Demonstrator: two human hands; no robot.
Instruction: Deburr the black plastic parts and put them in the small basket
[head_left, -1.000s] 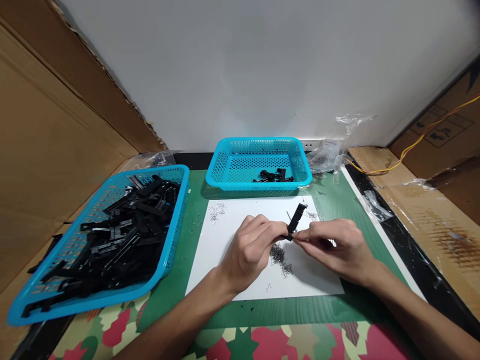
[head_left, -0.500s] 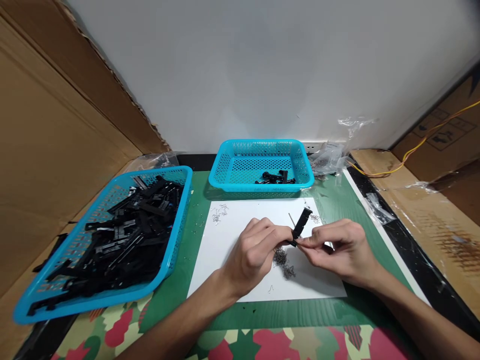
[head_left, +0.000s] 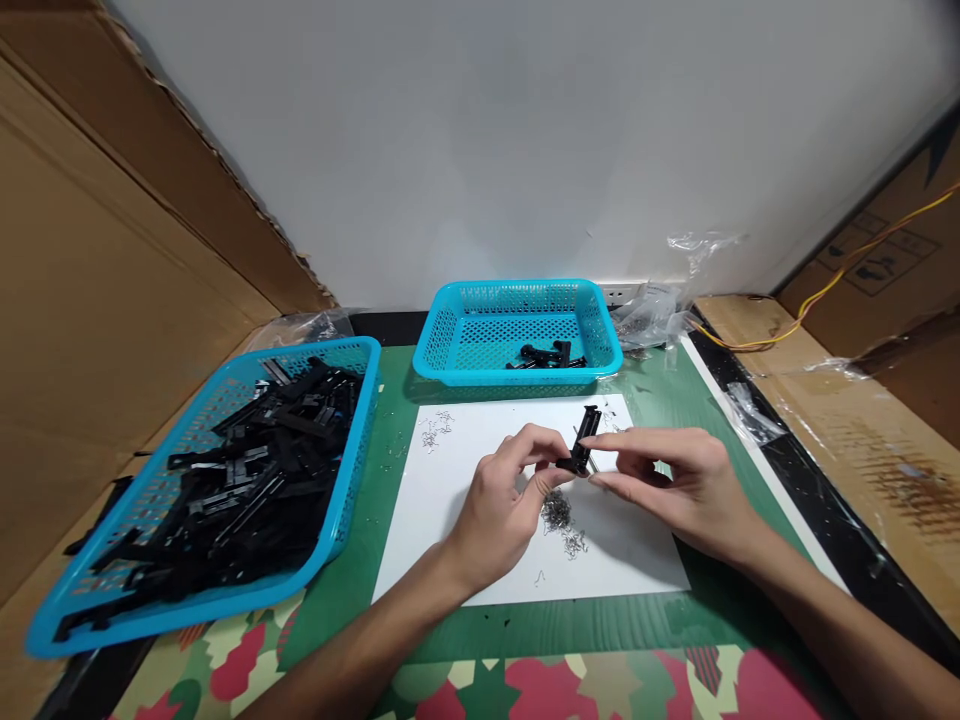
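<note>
Over a white paper sheet [head_left: 465,520], my left hand [head_left: 504,505] and my right hand [head_left: 667,485] both pinch one small black plastic part [head_left: 582,450] between fingertips. The part stands roughly upright, tilted a little. Just below it on the paper lies a small heap of tiny metal springs [head_left: 559,515]. More loose springs [head_left: 433,428] lie near the paper's far left corner.
A large blue basket [head_left: 352,450] full of black plastic parts stands at the left. A smaller blue basket [head_left: 450,335] at the back holds a few black parts. Clear plastic bags [head_left: 656,310] lie back right, near a yellow wire [head_left: 825,290]. Cardboard walls flank both sides.
The black part has been turned more upright and lifted slightly away from me. My left fingers have opened from a curled grip into a fingertip pinch.
</note>
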